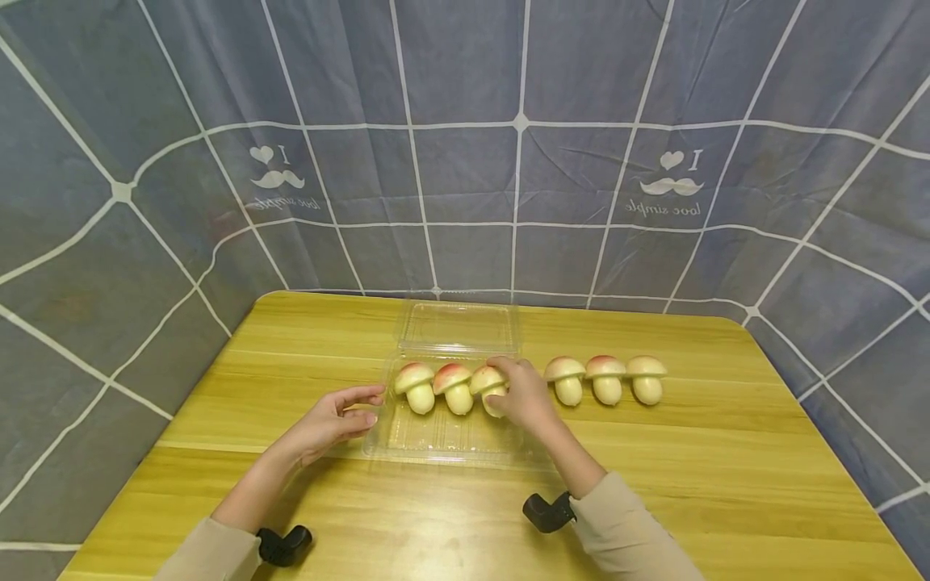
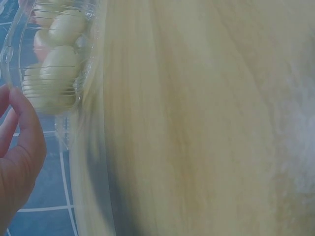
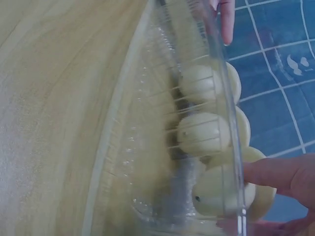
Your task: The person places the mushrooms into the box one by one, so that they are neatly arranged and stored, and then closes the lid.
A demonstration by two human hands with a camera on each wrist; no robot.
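Observation:
A clear plastic clamshell box (image 1: pixel 436 444) lies opened on the table, its lid (image 1: pixel 459 327) folded back toward the wall. Inside its base stand two pale mushrooms with reddish caps, a left mushroom (image 1: pixel 420 397) and a middle mushroom (image 1: pixel 458 399). My right hand (image 1: pixel 525 397) grips a third mushroom (image 1: pixel 488 379) beside them, inside the box's right part; the right wrist view has this mushroom (image 3: pixel 221 194) behind the clear wall. At the box's left edge is my left hand (image 1: pixel 330 424), fingers extended and holding nothing; whether they touch the rim I cannot tell.
Right of the box, a row of three more mushrooms (image 1: pixel 607 390) stands on the wooden table (image 1: pixel 690 484). A grey curtain (image 1: pixel 465 177) with white lines hangs behind the table and along its sides. Black wrist mounts (image 1: pixel 548 512) sit at both sleeves.

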